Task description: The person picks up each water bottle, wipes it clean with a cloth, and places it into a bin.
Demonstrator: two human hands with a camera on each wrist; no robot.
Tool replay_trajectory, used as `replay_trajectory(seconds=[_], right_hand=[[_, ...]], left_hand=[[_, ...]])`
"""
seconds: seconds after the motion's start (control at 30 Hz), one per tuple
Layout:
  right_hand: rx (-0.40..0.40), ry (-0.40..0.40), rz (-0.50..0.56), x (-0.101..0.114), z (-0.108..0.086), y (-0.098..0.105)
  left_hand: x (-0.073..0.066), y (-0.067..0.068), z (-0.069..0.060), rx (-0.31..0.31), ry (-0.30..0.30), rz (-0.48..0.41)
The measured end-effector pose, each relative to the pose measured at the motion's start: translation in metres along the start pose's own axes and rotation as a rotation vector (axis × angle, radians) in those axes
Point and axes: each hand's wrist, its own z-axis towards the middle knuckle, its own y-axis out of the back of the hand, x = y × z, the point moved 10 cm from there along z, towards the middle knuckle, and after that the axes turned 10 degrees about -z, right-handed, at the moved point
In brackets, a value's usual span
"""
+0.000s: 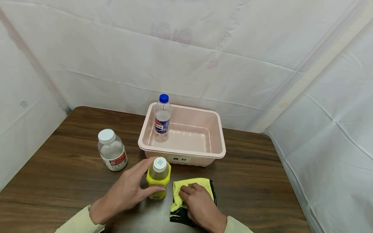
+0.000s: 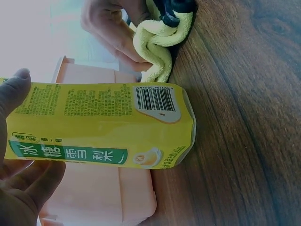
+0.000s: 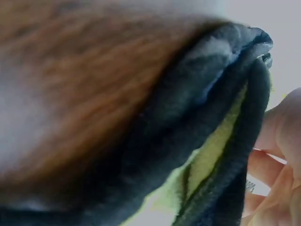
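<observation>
Inboard of the table (image 1: 256, 181) edge, left hand (image 1: 125, 187) grips yellow bottle (image 1: 158, 182), fingers wide, likely for stability; right hand (image 1: 201, 204), fingers curled, grips cloth (image 1: 208, 187).

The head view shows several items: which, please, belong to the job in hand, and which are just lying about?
Likely in the job:
yellow bottle (in left hand)
cloth (in right hand)

Untouched, perhaps just lying about:
pink tub
blue-capped bottle inside it
clear white-capped bottle

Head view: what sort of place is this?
Probably a makeshift work booth: white sheeting walls it in behind and on both sides, around a wood-grain table with a pink tub on it.
</observation>
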Motion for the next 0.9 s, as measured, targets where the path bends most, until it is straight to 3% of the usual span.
replay_trajectory(seconds=[0.13, 0.27, 0.4, 0.53, 0.67, 0.9], right_hand=[[-0.015, -0.040, 0.137, -0.009, -0.004, 0.004], [-0.052, -0.143, 0.353, -0.026, -0.007, 0.011], [-0.171, -0.234, 0.546, -0.046, -0.010, 0.025], [-0.306, -0.284, 0.686, -0.061, -0.013, 0.042], [-0.391, -0.296, 0.800, -0.067, -0.013, 0.057], [-0.467, -0.225, 0.904, -0.064, -0.004, 0.081]], left_hand=[[0.000, -0.001, 0.000, 0.003, 0.002, -0.004], [-0.002, 0.001, 0.000, -0.018, -0.037, -0.001], [-0.006, 0.003, 0.000, -0.040, -0.091, -0.001], [-0.005, 0.002, 0.000, -0.031, -0.082, -0.017], [-0.004, 0.001, -0.001, -0.016, -0.068, -0.020], [-0.004, 0.001, -0.001, -0.014, -0.072, -0.006]])
